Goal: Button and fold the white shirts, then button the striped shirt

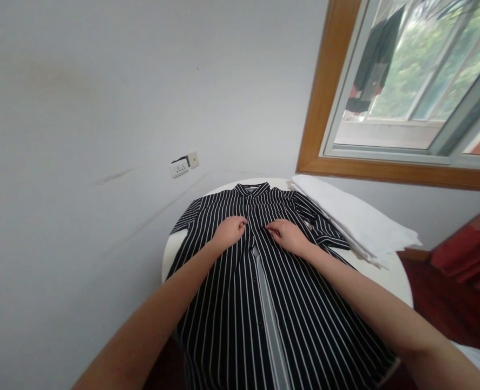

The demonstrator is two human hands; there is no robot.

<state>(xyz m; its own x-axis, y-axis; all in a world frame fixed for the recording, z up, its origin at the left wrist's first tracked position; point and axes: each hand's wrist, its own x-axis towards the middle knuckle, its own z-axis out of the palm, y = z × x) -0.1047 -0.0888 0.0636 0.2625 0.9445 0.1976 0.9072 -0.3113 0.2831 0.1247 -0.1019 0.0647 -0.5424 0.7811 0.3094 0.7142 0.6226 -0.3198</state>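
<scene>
A black shirt with white stripes (223, 292) lies front up, its collar at the far side and its lower part hanging over the near edge. Its front is closed near the collar and gapes open below my hands, showing a grey strip of the inside. My left hand (229, 232) has its fingers curled in a pinch at the front edge, left of the opening. My right hand (289, 236) pinches the cloth a little to the right. Small buttons show along the open edge; the fingertips are partly hidden.
The shirt lies on a round white table (392, 279) against the wall. A folded white cloth (351, 216) rests at the table's right side, beside a sleeve. A wall socket (179, 168) is behind at the left, and a wood-framed window (333, 70) at the right.
</scene>
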